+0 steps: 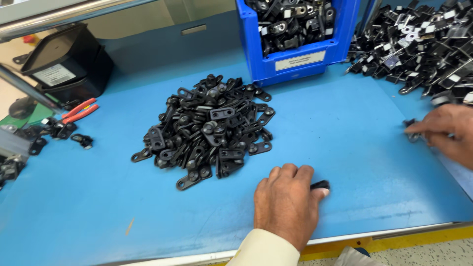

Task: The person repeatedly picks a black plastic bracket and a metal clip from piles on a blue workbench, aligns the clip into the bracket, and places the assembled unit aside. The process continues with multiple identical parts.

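From the head view, the left hand point(286, 204) lies palm down on the blue table mat point(345, 128), in a cream sleeve point(266, 249). Its fingers are curled closed over one small black part point(321, 185), of which only the end shows past the fingertips, just beside the near edge of the mat. The right hand point(446, 133) comes in from the right edge of the picture; its thumb and first fingers pinch one small black and silver part point(411, 133) that rests on the mat, below the right heap.

There are two loose heaps. The middle heap of black clips point(209, 130) lies in the centre of the mat, flat pieces with round holes (too many and too tangled to count). The right heap of black clips point(423, 44) is in the far right corner, and many of these carry small white rectangular tags.

One blue plastic bin point(295, 61) stands at the back, between the two heaps, filled with the same kind of black parts. On its front wall is one white rectangular label, long and narrow.

At the far left stands one black container point(64, 61), tilted, with one white label on its side. Near it lies one pair of pliers with red handles point(79, 112), and a few single black parts point(59, 130) are scattered around them.
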`<state>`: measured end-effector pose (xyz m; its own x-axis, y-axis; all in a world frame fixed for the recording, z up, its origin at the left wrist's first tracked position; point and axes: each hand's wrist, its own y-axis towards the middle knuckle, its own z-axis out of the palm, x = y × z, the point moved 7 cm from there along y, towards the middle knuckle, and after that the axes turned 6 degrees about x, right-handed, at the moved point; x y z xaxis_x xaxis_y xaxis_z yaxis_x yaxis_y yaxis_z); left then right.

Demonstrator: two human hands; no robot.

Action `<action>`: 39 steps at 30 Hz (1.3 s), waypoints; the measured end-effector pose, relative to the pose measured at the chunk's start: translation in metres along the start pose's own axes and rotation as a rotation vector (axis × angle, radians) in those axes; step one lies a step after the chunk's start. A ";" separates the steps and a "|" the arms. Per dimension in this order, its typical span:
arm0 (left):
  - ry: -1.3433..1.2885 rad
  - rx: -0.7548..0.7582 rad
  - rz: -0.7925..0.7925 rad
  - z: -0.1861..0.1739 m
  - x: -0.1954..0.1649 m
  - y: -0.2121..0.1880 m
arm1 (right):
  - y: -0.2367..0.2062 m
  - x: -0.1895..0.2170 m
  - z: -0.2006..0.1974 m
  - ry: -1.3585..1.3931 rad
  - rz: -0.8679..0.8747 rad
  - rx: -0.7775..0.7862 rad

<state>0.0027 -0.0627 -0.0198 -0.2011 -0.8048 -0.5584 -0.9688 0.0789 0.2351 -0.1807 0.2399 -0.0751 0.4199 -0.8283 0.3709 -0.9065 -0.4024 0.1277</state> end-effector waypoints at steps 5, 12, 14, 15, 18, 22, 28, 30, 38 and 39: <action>-0.011 0.078 -0.072 0.011 -0.001 0.001 | -0.029 -0.044 0.019 0.167 0.462 -0.042; -0.044 0.075 -0.029 0.017 0.002 -0.005 | -0.022 -0.032 0.017 0.299 0.551 -0.168; -0.060 0.011 0.007 0.012 0.001 -0.008 | -0.027 -0.026 0.019 0.265 0.633 -0.102; -0.069 -0.021 0.024 0.010 0.001 -0.010 | -0.026 -0.013 0.013 0.186 0.554 -0.136; -0.132 0.039 0.123 0.010 -0.003 -0.013 | -0.033 0.030 0.007 -0.013 0.395 -0.151; -0.135 0.038 0.018 0.007 0.003 -0.013 | -0.052 0.079 0.009 -0.120 0.352 -0.050; -0.205 0.117 0.058 -0.001 -0.002 -0.006 | -0.055 0.119 0.001 -0.197 0.247 -0.091; -0.118 0.290 0.173 0.009 -0.013 0.000 | -0.049 0.122 -0.003 -0.221 0.223 -0.050; -0.495 0.211 -0.556 0.031 0.007 0.022 | -0.067 0.107 -0.009 0.240 0.480 -0.064; -0.615 0.170 -0.668 0.036 0.010 0.022 | -0.076 0.103 -0.004 0.315 0.537 -0.068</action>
<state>-0.0254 -0.0478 -0.0487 0.4127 -0.2635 -0.8719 -0.9098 -0.1647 -0.3809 -0.0690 0.1867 -0.0426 -0.1188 -0.7491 0.6517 -0.9926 0.0726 -0.0976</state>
